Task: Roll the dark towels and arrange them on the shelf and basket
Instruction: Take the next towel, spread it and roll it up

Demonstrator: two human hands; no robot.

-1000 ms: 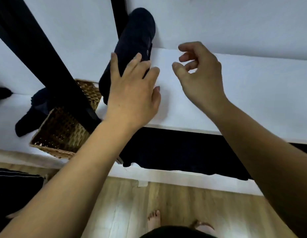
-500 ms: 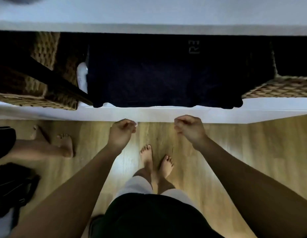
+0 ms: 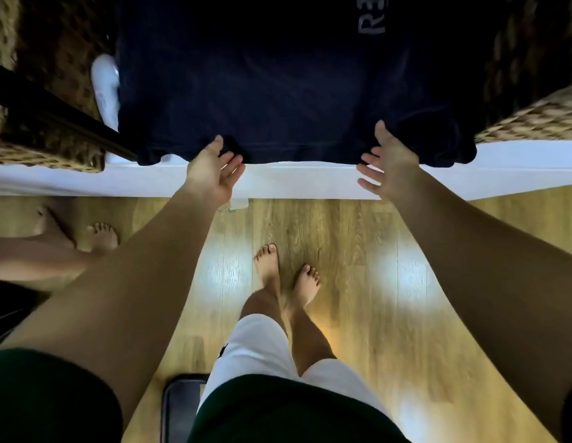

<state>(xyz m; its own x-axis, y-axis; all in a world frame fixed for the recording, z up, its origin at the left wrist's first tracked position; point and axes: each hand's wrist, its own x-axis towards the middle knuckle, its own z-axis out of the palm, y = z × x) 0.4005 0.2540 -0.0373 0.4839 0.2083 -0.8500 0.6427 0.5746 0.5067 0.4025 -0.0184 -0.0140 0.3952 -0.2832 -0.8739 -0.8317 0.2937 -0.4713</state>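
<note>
A dark towel (image 3: 278,91) is seen spread flat on a white shelf (image 3: 310,180), its near hem lying along the shelf's front edge and grey lettering showing near its far end. Both hands are held open at that hem, palms turned inward toward each other and fingers spread. The left hand (image 3: 211,174) is placed at the left part of the hem, its thumb tip touching the cloth, with nothing gripped. The right hand (image 3: 387,164) is placed further right along the hem, its thumb raised over the towel's edge and its fingers apart in front of the shelf edge; nothing is held by it either. Whether the right thumb touches the cloth cannot be told.

A woven basket (image 3: 38,91) is seen on the shelf just left of the towel, crossed by a dark bar (image 3: 54,116), and a white object (image 3: 105,87) lies between this basket and the towel. A second basket (image 3: 534,116) stands at the towel's right side. Below the shelf a wooden floor (image 3: 374,282) is seen, on which the person's bare feet (image 3: 287,276) are set; another person's bare feet (image 3: 76,235) are seen at the left
</note>
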